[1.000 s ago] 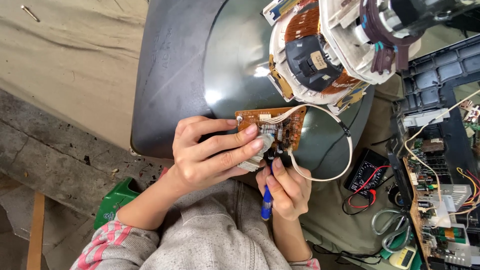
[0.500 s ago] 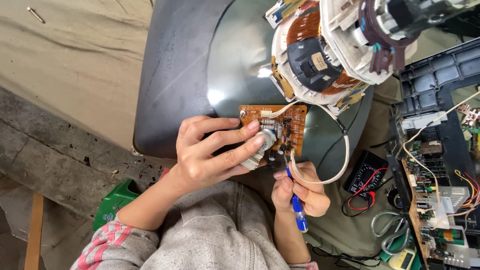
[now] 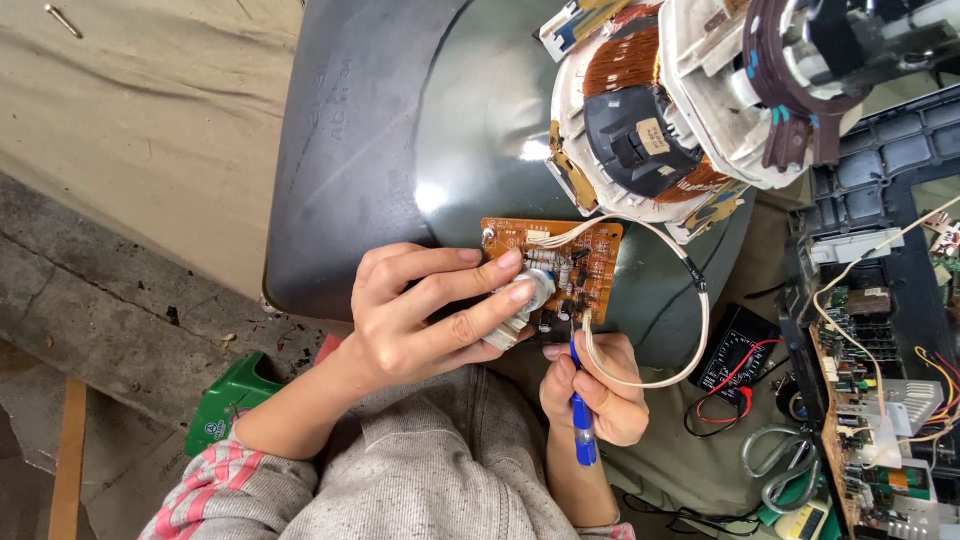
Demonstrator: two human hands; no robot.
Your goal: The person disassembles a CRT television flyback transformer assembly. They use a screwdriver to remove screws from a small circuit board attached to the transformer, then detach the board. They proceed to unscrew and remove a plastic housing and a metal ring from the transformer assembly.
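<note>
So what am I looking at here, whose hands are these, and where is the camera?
The camera sits on a person's head, looking down at their own two bare hands. The left hand grips a small orange circuit board by a silvery round part. The right hand holds a blue-handled tool with its tip at the board's edge. A white cable loops from the board up to the copper-wound coil on the neck of a big grey picture tube. A black meter with red leads lies to the right.
</note>
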